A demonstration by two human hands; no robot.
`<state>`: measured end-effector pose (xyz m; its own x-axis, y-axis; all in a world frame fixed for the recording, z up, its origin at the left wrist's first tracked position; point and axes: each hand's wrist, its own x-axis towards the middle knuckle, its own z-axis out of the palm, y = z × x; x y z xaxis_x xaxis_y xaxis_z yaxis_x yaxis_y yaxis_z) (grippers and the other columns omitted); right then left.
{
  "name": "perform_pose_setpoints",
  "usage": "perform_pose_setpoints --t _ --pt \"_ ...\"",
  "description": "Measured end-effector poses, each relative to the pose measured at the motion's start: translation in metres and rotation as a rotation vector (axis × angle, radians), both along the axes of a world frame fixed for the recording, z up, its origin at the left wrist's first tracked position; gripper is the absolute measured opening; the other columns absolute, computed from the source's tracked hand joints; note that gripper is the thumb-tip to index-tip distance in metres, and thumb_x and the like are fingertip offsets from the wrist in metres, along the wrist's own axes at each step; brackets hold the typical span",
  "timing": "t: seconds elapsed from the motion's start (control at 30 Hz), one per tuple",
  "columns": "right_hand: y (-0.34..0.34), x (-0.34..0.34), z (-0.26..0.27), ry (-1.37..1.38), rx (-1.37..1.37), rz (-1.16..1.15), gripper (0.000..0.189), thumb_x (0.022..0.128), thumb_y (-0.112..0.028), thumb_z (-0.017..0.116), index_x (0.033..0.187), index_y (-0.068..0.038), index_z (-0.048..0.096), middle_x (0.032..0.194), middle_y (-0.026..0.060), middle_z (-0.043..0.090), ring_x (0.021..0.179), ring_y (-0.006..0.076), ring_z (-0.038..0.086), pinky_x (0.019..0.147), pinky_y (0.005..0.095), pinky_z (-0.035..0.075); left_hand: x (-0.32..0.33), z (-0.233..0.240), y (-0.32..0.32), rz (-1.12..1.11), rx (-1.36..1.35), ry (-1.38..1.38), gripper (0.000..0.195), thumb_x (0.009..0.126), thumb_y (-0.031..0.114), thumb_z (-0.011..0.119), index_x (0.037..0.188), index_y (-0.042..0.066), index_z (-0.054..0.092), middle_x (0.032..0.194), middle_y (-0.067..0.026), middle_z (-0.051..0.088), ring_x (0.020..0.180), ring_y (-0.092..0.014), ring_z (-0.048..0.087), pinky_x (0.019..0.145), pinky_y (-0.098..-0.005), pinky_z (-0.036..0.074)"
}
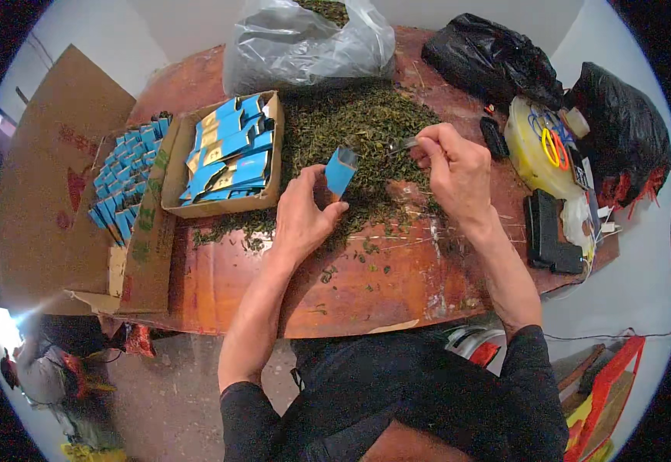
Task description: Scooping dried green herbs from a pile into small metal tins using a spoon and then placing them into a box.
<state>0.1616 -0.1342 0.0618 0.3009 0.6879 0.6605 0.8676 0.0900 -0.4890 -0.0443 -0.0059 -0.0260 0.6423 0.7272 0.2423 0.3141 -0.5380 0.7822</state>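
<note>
My left hand (306, 208) grips a small blue carton (340, 174), tilted, with its open top facing up and away from me. In my right hand (456, 167) the fingers pinch the handle of a small clear utensil (403, 145), perhaps a spoon; its far end is hard to make out against the leaves. Both hands are over a broad pile of dried green leaves (364, 115), which look like tea, heaped on a reddish wooden table (243, 289). Loose leaves lie scattered towards me.
Left of my hands, a shallow cardboard box (220, 209) holds flat blue-and-cream cartons. Beyond it stands a larger carton (145, 254) with rows of blue boxes. A translucent plastic bag (312, 52) of leaves, black bags (491, 58), a yellow container (523, 153) and a black device (546, 231) border the table.
</note>
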Motion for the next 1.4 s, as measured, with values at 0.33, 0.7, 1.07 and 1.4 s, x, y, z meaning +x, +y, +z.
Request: perform_pose_setpoints --t 0.33,0.7,1.07,1.4 --pt "0.006 -0.004 0.013 -0.172 -0.011 0.110 0.004 0.090 0.004 0.061 0.091 0.001 0.063 0.075 0.0128 0.068 0.066 0.0216 0.069 0.060 0.0315 0.053 0.001 0.000 -0.001 0.048 0.190 0.007 0.063 0.073 0.018 0.087 0.125 0.003 0.055 0.105 -0.0182 0.070 0.098 -0.035 0.069 0.086 -0.0429 0.054" --pt "0.019 -0.009 0.032 -0.490 -0.162 0.215 0.021 0.074 0.005 0.065 0.092 -0.003 0.059 0.081 0.0143 0.065 0.076 0.0346 0.067 0.064 0.0421 0.053 0.002 -0.003 -0.001 0.023 0.181 0.045 0.067 0.072 0.022 0.088 0.127 0.006 0.053 0.103 -0.0169 0.068 0.099 -0.037 0.065 0.086 -0.0454 0.052" --pt "0.026 -0.016 0.046 -0.704 -0.167 0.296 0.029 0.066 -0.008 0.074 0.090 -0.004 0.057 0.076 0.0096 0.056 0.074 0.0312 0.062 0.061 0.0415 0.051 0.002 -0.003 -0.002 0.019 0.220 0.004 0.061 0.073 0.016 0.084 0.124 0.002 0.054 0.101 -0.0163 0.066 0.097 -0.036 0.060 0.086 -0.0460 0.049" --pt "0.018 -0.020 0.053 -0.818 -0.133 0.261 0.011 0.076 -0.007 0.062 0.086 -0.005 0.057 0.075 0.0079 0.056 0.074 0.0259 0.062 0.064 0.0374 0.051 0.000 0.000 -0.004 0.006 0.176 -0.001 0.059 0.073 0.015 0.083 0.123 0.002 0.054 0.098 -0.0139 0.067 0.094 -0.035 0.060 0.084 -0.0457 0.048"
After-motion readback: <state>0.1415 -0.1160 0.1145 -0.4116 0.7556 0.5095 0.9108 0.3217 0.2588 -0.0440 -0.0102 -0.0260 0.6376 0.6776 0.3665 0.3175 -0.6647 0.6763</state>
